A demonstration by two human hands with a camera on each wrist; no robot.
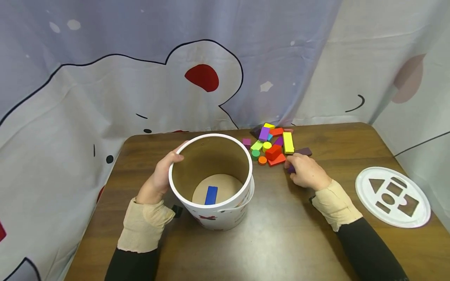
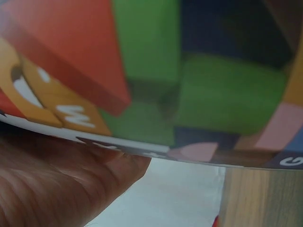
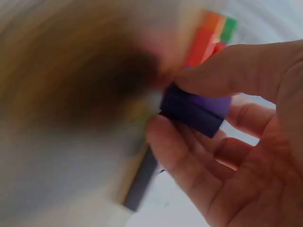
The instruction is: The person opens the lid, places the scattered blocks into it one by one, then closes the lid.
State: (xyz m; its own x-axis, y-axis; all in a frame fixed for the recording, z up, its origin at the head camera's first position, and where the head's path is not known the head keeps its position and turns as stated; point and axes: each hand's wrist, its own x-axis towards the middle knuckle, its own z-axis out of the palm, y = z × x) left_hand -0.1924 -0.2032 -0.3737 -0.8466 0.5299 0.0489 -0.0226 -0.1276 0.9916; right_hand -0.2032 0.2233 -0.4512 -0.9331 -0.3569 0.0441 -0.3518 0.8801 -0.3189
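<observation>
A white bucket [image 1: 221, 217] stands on the table, its printed side filling most of the left wrist view. My left hand [image 1: 162, 173] grips the bucket by its left rim, with the thumb over the edge. Inside, a blue rectangular block [image 1: 211, 195] lies on the bottom. To the right of the bucket, my right hand [image 1: 308, 171] pinches a dark purple block [image 3: 194, 109] between thumb and fingers. That hand is at the near right edge of a pile of coloured blocks, beside a yellow block [image 1: 288, 142] and a red block [image 1: 277, 160].
A white lid [image 1: 363, 193] with shaped cut-outs lies at the table's right. Green [image 1: 255, 154] and orange round blocks [image 1: 262, 160] sit at the pile's near left. A dark flat block [image 1: 304, 151] lies beyond the right hand. A patterned curtain [image 1: 281, 58] hangs behind the table.
</observation>
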